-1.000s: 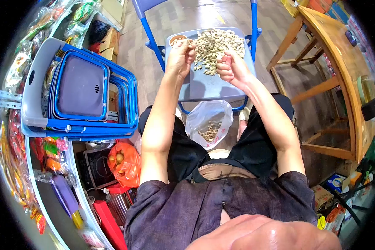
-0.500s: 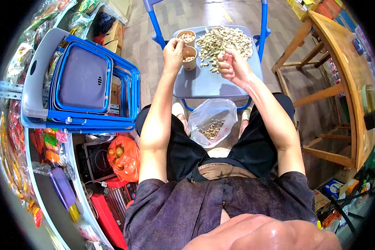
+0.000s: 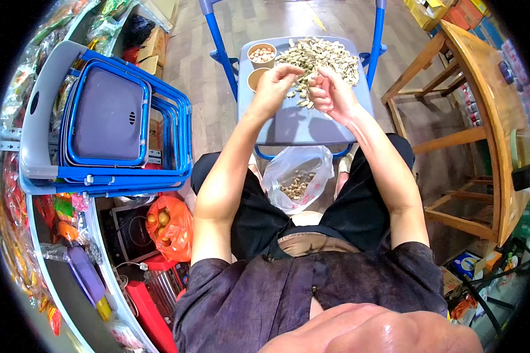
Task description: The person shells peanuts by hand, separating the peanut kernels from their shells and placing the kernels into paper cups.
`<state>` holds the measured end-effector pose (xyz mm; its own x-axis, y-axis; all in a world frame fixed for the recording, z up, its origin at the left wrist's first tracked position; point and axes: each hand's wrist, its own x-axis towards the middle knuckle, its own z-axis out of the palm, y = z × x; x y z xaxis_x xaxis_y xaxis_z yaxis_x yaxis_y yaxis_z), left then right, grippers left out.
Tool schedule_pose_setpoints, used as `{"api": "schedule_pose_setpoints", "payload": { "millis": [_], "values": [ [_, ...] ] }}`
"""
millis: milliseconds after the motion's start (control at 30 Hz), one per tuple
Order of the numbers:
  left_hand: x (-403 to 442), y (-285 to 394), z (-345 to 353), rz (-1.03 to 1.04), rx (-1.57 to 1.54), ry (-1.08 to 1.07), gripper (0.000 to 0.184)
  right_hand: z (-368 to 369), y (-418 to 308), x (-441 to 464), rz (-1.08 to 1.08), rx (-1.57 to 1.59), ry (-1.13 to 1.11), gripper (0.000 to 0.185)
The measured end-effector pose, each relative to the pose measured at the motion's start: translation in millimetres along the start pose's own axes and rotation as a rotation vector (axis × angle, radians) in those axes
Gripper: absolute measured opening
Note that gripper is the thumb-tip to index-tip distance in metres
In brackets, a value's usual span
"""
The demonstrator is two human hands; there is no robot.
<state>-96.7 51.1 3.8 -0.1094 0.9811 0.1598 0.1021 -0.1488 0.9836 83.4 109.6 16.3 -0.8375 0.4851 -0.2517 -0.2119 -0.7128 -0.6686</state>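
held the bare left hand [image 3: 278, 86] above the smooth grey-blue plastic seat [image 3: 303, 128] of a folding chair, fingers reaching toward two o'clock, tips just beside the right hand's; could not tell from this view whether released or pinching something small. held the bare right hand [image 3: 331, 95] at four o'clock from those tips, fingers curled in toward the thumb; could not tell whether grasping anything there.

saw the broad heap of pale, greenish-beige shelled-in nuts [image 3: 331, 54] spread at one o'clock on the seat, directly beyond the right hand at twelve. found a round brown paper cup with reddish-beige kernels [image 3: 261, 55] inside at the seat's ten o'clock, and a second brown paper cup [image 3: 255, 78] just nearer, at ten o'clock from the left hand and partly hidden by it, contents not clear.

spotted a translucent white plastic bag [image 3: 322, 167] at six o'clock below the seat's front edge, open, with small beige-brown pieces [image 3: 298, 187] inside. noted blue-framed folded chairs [image 3: 109, 117] toward ten o'clock and a brown wooden table [image 3: 489, 117] toward three.
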Motion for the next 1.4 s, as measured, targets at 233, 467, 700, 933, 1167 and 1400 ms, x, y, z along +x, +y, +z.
{"api": "schedule_pose_setpoints", "payload": {
  "millis": [233,467,700,933,1167,1400],
  "values": [
    [10.3,2.3,17.9,-0.096,-0.241,-0.062,0.017,-6.5,-3.9,5.5,-0.023,-0.053,0.001,0.037],
    [11.4,2.3,19.3,-0.029,0.124,0.069,0.010,-10.8,2.1,10.2,-0.063,-0.171,0.052,0.034],
    [0.4,35.9,-20.7,0.170,0.503,0.380,0.009,-13.4,-0.8,3.8,-0.102,-0.459,0.171,0.025],
    [-13.4,28.0,-43.4,0.218,0.892,0.359,0.013,-36.8,-5.8,8.5,-0.109,-0.215,0.239,0.031],
    [-15.6,34.6,13.0,0.454,0.722,0.192,0.010,-23.7,-6.2,6.9,-0.057,0.514,0.059,0.048],
    [-8.4,34.1,37.0,0.522,0.709,0.069,0.014,-32.3,-11.3,4.3,-0.102,0.493,-0.209,0.062]
  ]
}}
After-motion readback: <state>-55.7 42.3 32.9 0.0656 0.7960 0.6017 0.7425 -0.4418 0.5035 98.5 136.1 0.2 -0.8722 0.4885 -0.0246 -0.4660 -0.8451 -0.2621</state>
